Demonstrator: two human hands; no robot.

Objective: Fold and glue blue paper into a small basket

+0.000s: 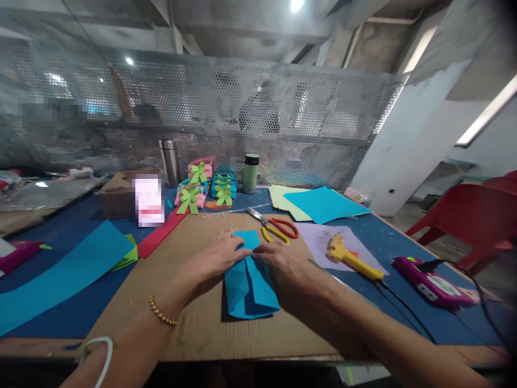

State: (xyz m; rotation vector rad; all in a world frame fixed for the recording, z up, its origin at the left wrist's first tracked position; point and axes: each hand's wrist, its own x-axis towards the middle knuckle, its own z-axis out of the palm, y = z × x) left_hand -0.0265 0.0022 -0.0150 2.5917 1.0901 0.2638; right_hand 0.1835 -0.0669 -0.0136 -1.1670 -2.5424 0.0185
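A folded sheet of blue paper [252, 293] lies on brown cardboard [194, 323] in front of me, its lower end standing partly open along the folds. My left hand [226, 250] grips the paper's upper left edge, fingertips pressed near the middle fold. From the other side my right hand [278, 261] closes on the upper right edge, its thumb and fingers meeting the paper close to the left fingertips. Just beyond the right hand lie scissors [269, 223] with red and yellow handles.
A yellow glue gun [351, 257] rests on a lilac sheet [307, 237] at right, beside a purple power strip [430, 283] with a black cord. Blue sheets [323, 203], small bow-decorated paper baskets [191, 196], a green tumbler [251, 175] and a steel flask [169, 164] stand or lie farther back.
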